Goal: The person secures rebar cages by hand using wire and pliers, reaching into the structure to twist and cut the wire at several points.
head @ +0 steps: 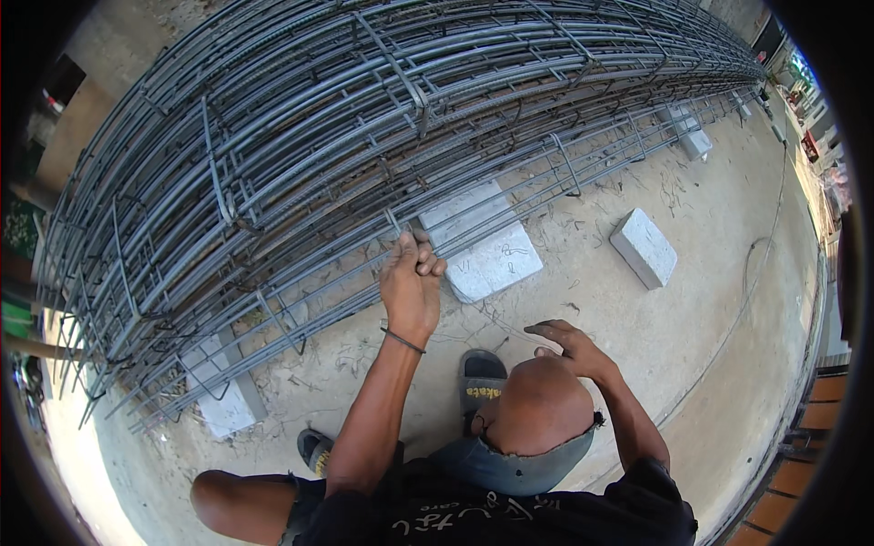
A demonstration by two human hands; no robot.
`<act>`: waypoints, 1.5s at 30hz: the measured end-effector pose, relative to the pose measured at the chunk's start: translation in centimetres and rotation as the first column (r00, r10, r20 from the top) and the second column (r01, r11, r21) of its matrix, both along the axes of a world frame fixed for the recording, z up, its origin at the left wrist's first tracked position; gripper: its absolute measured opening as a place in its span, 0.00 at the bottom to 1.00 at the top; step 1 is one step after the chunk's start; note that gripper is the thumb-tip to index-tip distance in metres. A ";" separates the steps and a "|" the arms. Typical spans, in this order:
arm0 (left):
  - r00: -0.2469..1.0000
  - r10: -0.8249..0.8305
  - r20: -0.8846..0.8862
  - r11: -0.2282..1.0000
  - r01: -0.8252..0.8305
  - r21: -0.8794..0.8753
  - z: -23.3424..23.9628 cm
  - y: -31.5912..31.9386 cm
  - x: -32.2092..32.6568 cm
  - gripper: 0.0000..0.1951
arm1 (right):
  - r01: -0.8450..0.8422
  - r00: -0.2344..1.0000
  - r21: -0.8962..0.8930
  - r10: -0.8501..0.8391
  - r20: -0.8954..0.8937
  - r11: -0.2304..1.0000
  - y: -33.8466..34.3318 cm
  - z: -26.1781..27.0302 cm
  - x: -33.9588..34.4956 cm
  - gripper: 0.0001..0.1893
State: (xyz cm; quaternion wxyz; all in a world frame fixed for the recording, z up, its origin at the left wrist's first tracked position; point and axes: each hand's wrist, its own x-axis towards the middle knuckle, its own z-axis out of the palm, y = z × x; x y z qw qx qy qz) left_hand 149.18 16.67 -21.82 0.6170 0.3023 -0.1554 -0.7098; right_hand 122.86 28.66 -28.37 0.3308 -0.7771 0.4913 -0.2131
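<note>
My left hand (412,283) is raised at a stirrup on the lowest rebar cage (328,286), its fingers curled near the bars; whether it pinches a wire there is too small to tell. Below and right of it, beside my bent knee, is my right hand (570,345), with its fingers extended and its thumb partly hidden. A thin wire (502,322) runs from near the cage towards my right fingers; I cannot tell whether they grip it. The cage lies over a pale concrete block (488,239) bearing pencil-like marks.
A large stack of steel rebar cages (382,89) spans the far side. Another block (222,385) lies under the cage at left, one (686,133) at upper right, and a loose block (643,248) on the concrete floor. Wire scraps and a long cable (727,341) lie about.
</note>
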 end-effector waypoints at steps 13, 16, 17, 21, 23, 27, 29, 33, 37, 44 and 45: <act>0.963 -0.242 0.119 0.969 0.246 -0.022 -4.2 1.4 -3.4 0.11 | 0.001 0.715 0.647 -0.453 0.532 0.762 -5.6 4.4 4.6 0.12; 0.867 0.026 0.498 0.996 0.018 -0.083 -5.5 2.0 -1.3 0.11 | 0.019 0.890 0.308 -0.156 0.429 0.951 -5.5 1.7 6.6 0.12; 0.812 0.080 0.578 0.993 -0.016 -0.115 -5.9 2.6 -0.5 0.11 | -0.001 0.919 0.154 -0.060 0.391 0.988 -5.5 1.0 7.8 0.12; 0.568 0.258 0.781 0.961 -0.068 -0.268 -5.1 3.5 2.0 0.11 | -0.142 0.989 0.256 0.124 0.082 0.956 -7.1 3.8 10.5 0.09; 0.314 0.307 0.898 0.923 0.133 -0.362 -3.9 3.5 4.4 0.12 | -0.243 0.970 0.248 0.230 0.081 0.938 -8.1 5.3 11.0 0.08; 0.090 0.136 0.987 0.889 0.429 -0.162 1.0 6.5 13.8 0.14 | -0.501 0.862 0.356 0.491 0.123 0.789 -11.2 8.6 14.2 0.06; 0.033 -0.077 0.996 0.826 0.562 0.045 3.1 7.7 19.2 0.15 | -0.472 0.874 0.419 0.476 0.103 0.775 -12.5 12.1 15.4 0.05; -0.249 -0.251 0.935 0.827 0.448 0.341 4.1 12.6 34.6 0.09 | -0.517 0.849 0.376 0.516 0.110 0.769 -13.8 16.0 19.2 0.05; -0.675 -0.136 0.726 0.979 0.019 0.201 0.1 18.5 47.4 0.06 | -0.606 0.763 0.413 0.643 0.060 0.680 -13.1 17.6 25.0 0.07; -0.669 0.225 0.708 0.973 0.195 -0.126 -7.3 17.0 49.5 0.09 | -0.687 0.616 0.465 0.787 -0.035 0.559 -10.6 15.3 34.1 0.11; -0.659 0.160 0.735 0.982 0.183 -0.050 -7.5 16.5 49.6 0.09 | -0.681 0.615 0.473 0.787 -0.044 0.559 -10.2 15.1 35.2 0.11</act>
